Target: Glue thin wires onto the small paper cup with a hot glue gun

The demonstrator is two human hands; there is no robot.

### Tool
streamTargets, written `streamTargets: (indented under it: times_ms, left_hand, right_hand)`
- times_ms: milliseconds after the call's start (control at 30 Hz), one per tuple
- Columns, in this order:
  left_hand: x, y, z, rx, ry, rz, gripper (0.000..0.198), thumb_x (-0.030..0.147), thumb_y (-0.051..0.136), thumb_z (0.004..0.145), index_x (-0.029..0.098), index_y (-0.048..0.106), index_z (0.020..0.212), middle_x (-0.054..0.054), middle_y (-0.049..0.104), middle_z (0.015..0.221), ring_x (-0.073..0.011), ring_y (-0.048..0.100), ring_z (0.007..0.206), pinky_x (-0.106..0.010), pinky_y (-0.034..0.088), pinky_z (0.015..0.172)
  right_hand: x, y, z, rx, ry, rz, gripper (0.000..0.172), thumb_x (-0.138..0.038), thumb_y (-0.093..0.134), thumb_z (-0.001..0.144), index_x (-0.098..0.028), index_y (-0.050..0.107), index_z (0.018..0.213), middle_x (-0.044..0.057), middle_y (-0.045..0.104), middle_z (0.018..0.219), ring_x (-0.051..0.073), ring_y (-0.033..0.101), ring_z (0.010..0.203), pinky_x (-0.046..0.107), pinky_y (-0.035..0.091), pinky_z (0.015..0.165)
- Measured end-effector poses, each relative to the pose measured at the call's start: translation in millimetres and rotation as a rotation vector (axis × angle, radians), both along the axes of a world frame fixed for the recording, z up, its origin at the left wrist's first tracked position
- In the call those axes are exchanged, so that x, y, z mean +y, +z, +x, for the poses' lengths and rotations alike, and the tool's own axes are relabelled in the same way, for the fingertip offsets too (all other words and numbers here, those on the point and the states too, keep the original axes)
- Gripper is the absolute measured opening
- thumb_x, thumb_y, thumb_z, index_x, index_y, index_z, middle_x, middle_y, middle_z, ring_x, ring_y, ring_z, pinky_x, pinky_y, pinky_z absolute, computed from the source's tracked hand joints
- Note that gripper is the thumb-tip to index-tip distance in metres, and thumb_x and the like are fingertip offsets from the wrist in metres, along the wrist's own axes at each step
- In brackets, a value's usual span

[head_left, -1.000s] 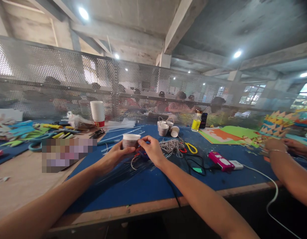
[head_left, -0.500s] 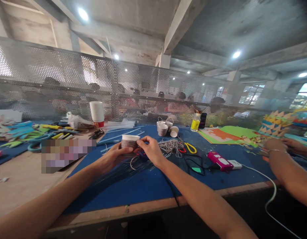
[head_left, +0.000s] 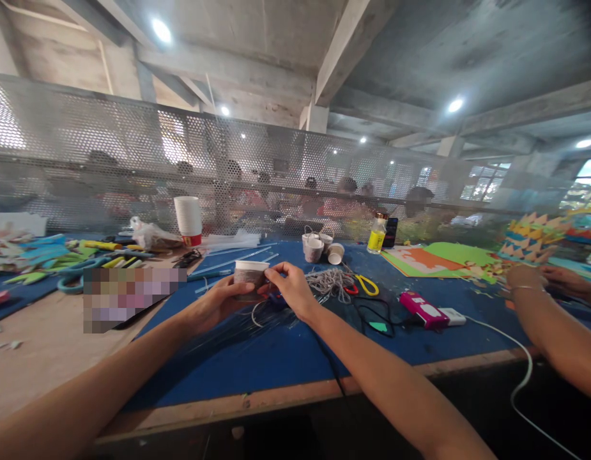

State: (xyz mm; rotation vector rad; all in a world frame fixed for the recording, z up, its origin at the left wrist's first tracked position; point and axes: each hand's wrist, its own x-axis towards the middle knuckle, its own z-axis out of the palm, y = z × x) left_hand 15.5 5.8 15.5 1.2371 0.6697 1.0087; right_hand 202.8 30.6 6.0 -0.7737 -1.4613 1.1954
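Note:
A paper cup (head_left: 250, 271) with a white rim and grey cord wound round its side is held upright above the blue table mat. My left hand (head_left: 217, 300) grips it from the left, thumb across its front. At the cup's right side, my right hand (head_left: 289, 286) pinches the grey cord against the wall; the fingertips partly hide it. A pale loop of cord (head_left: 255, 315) hangs below the hands. Just right of my right hand lies a loose heap of grey cord (head_left: 330, 281), beside yellow-handled scissors (head_left: 367, 285).
Cord-wrapped cups (head_left: 313, 248) stand at the back, near a yellow-labelled bottle (head_left: 377, 236). A stack of paper cups (head_left: 188, 218) is at back left. A pink power bank (head_left: 422, 310) and its white cable lie to the right. Another person's arm (head_left: 539, 313) works at far right.
Both hands stay almost in place on the cup. The right fingers shift only slightly at its side, and the view moves a little.

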Motion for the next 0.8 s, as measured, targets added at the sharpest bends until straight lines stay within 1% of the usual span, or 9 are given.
streamTargets:
  times_ms: [133,300,367,467,567,700,800]
  left_hand:
    - [-2.8,3.3,1.1,-0.017,-0.008,-0.010,0.034,0.027,0.075,0.081,0.016,0.077,0.114,-0.014,0.077,0.118,-0.0328,0.070,0.113,-0.044,0.050,0.106]
    - [-3.3,5.4,0.3,-0.038,-0.030,0.022,0.039,0.029,0.073,0.084,0.016,0.075,0.120,-0.015,0.075,0.121,-0.0331,0.068,0.116,-0.048,0.047,0.109]
    - [-1.2,4.5,-1.1,-0.047,-0.024,0.033,0.036,0.030,0.072,0.085,0.015,0.075,0.118,-0.014,0.075,0.121,-0.0320,0.068,0.115,-0.047,0.047,0.109]
    - [2.6,1.9,-2.9,-0.069,-0.007,0.039,0.030,0.029,0.073,0.084,0.015,0.077,0.110,-0.014,0.076,0.119,-0.0294,0.070,0.109,-0.044,0.049,0.106]
    - [4.3,0.0,-3.5,-0.078,0.002,0.038,0.025,0.029,0.074,0.084,0.015,0.079,0.104,-0.014,0.077,0.115,-0.0296,0.071,0.105,-0.044,0.051,0.103]
    - [3.2,0.0,-3.4,-0.081,-0.006,0.037,0.026,0.028,0.071,0.085,0.016,0.079,0.107,-0.014,0.077,0.116,-0.0333,0.068,0.116,-0.046,0.049,0.106]
    - [2.7,0.6,-3.7,-0.088,0.001,0.028,0.027,0.029,0.070,0.085,0.015,0.079,0.107,-0.014,0.077,0.116,-0.0330,0.067,0.118,-0.044,0.048,0.107]
  right_hand:
    - [-0.1,0.6,-0.5,0.015,0.006,-0.009,0.036,-0.053,0.071,0.083,-0.021,0.056,0.088,-0.003,0.068,0.062,0.018,0.071,0.058,0.028,0.056,0.062]
    - [-5.1,6.1,0.1,0.067,0.020,0.022,0.031,-0.050,0.068,0.085,-0.020,0.060,0.087,-0.001,0.071,0.082,0.016,0.070,0.058,0.027,0.055,0.061]
    - [-8.4,8.7,0.4,0.068,0.046,0.024,0.030,-0.049,0.066,0.086,-0.020,0.062,0.090,0.000,0.071,0.084,0.015,0.070,0.061,0.028,0.056,0.062]
    - [-14.5,10.9,0.6,-0.011,0.094,0.055,0.031,-0.050,0.064,0.089,-0.019,0.065,0.095,0.000,0.071,0.084,0.016,0.071,0.067,0.027,0.057,0.065]
    - [-20.7,10.5,0.5,-0.163,0.088,0.179,0.029,-0.048,0.063,0.092,-0.021,0.069,0.100,0.001,0.072,0.088,0.016,0.071,0.076,0.028,0.057,0.072]
    - [-24.7,8.6,0.5,-0.349,-0.035,0.430,0.020,-0.040,0.063,0.093,-0.023,0.070,0.101,0.002,0.071,0.096,0.016,0.068,0.087,0.029,0.054,0.083]
    - [-23.6,6.7,1.2,-0.441,-0.113,0.570,0.018,-0.037,0.062,0.095,-0.023,0.070,0.103,0.004,0.068,0.101,0.016,0.066,0.089,0.029,0.053,0.087]
